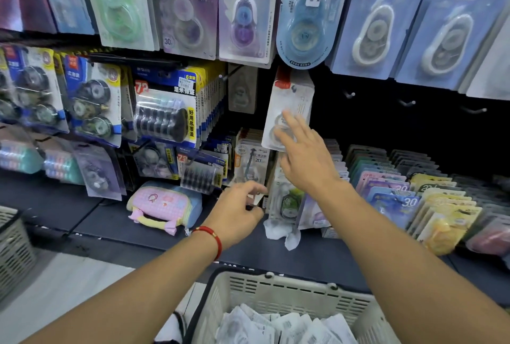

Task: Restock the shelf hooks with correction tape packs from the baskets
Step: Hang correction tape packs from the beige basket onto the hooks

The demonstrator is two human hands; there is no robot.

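Note:
A white correction tape pack point(289, 100) hangs on the dark back panel at mid-height. My right hand point(300, 155) reaches up to it, and its straight fingers touch the pack's lower half. Lower down, my left hand point(238, 211), with a red bracelet on the wrist, curls its thumb and fingers on the pale corner of a pack point(258, 200) in the standing row on the shelf. A cream basket point(276, 285) sits below my arms, with several white packs point(276, 327) in it.
Bare hooks point(408, 102) stick out of the panel right of the white pack. Full hooks of tape packs hang above and to the left. Rows of coloured packs point(400, 200) stand on the shelf at right. A pink pouch point(165, 202) lies on the shelf. A second basket point(13, 238) is at far left.

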